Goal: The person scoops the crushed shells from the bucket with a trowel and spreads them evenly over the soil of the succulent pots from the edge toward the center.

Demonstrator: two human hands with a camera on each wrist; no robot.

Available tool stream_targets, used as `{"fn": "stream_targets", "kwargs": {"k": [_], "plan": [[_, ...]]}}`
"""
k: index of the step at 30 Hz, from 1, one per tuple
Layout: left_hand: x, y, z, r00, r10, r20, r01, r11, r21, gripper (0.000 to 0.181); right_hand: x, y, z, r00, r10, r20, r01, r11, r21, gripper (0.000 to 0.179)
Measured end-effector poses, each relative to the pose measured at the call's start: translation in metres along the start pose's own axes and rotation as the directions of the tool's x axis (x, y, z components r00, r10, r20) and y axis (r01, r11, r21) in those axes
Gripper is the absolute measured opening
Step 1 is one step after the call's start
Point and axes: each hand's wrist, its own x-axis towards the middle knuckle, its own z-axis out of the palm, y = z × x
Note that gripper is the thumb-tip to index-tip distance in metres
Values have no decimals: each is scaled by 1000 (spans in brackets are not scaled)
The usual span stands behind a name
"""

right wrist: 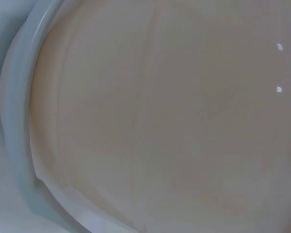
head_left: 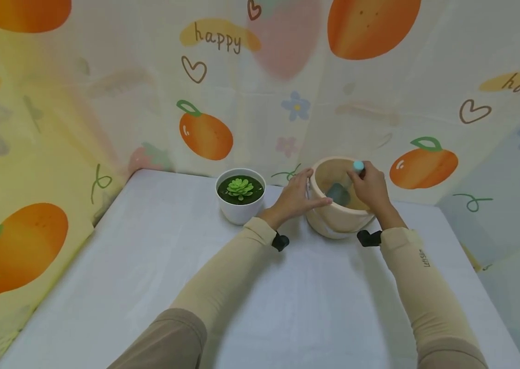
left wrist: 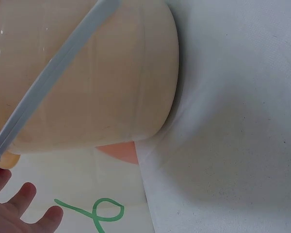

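A peach-coloured bucket [head_left: 340, 223] with a pale grey carrying handle [left wrist: 53, 73] stands at the back right of the white table. Against its left side rests my left hand [head_left: 294, 200], thumb along the front of the rim and the other fingers spread towards the back. In the left wrist view its fingertips [left wrist: 26, 191] lie near the rim end of the bucket. Over the right rim, my right hand [head_left: 371, 187] grips a small shovel with a light blue handle end [head_left: 358, 166]. Its grey-green blade [head_left: 338, 195] points down inside the bucket. The right wrist view shows only the bucket's wall [right wrist: 160, 121] and handle.
A white pot [head_left: 240, 210] with a green succulent [head_left: 240, 189] stands left of the bucket, close to my left wrist. Behind the white tabletop [head_left: 149, 256] hangs a printed curtain [head_left: 251, 118] with oranges, and it continues along both sides.
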Motion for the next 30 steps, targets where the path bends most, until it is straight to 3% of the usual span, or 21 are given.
{"fn": "stream_targets", "kwargs": {"k": [5,11,19,26,30], "plan": [[-1,1,-1,1000,-1,-3,1,1000,-15,97,2,2,-3,1000,21,-2,-21,1000,17,37],[0,2,-2,1000,7,-2,-7,1000,-18,98,4,3,-7,993,109,35,-111,993,48,43],[-1,0,1,1000,-4,6,4,999,-51,98,4,3,-7,965,234,115,-247,961,121,51],[-2,1,-1,1000,-5,9,6,998,-67,97,6,0,-5,969,217,122,-229,969,93,45],[-2,0,-2,1000,-6,6,7,998,-61,98,9,-1,-6,959,246,139,-268,947,177,44]]}}
